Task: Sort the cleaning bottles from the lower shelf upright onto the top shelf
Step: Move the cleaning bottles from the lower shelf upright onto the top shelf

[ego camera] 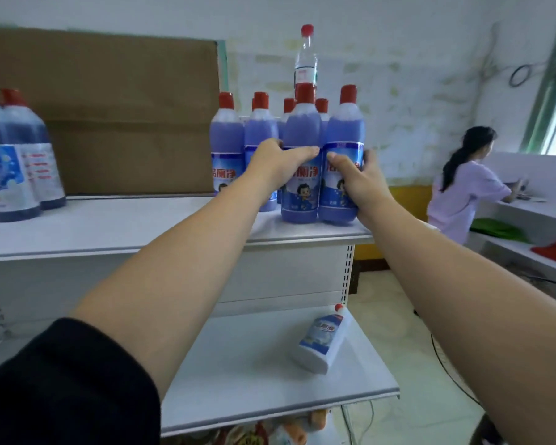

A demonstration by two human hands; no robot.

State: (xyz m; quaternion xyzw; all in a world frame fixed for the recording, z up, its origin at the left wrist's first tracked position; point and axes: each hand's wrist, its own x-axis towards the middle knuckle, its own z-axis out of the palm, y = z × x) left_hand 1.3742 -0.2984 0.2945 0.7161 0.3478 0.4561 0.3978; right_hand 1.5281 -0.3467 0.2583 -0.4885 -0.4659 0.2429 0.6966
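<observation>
**Black sleeve, bare forearms, a bottle in each hand**

Black sleeve (65, 380) fills the near left corner, and both forearms reach out from it to the right end of the top shelf (142, 226). The left hand (280, 159) wraps one purple cleaning bottle (302, 197), thumb across its front. The right hand (357, 175) grips a second purple bottle (337, 130) just beside it. The two bottles stand upright and touching, close to the shelf's front edge, in front of a group of like bottles (227, 146).

To finish this step well, I would seat both bases flat. Then I would slide the pair back from the lip until they meet the row behind, gently, since a shove could topple the rear ones. Letting go one hand at a time keeps a check on each bottle's balance. One white bottle (323, 340) lies on its side on the lower shelf (254, 374), so the sorting looks nearly done.

Whether the held bases already rest fully on the shelf is hard to judge, the right one especially. The fingers behind the bottles are hidden, and the hands cover part of each label. The count of the rear group is unclear. A clear red-capped bottle (305, 62) rises behind it, base unseen. Dark blue bottles (20, 155) at far left are cut by the frame.
</observation>
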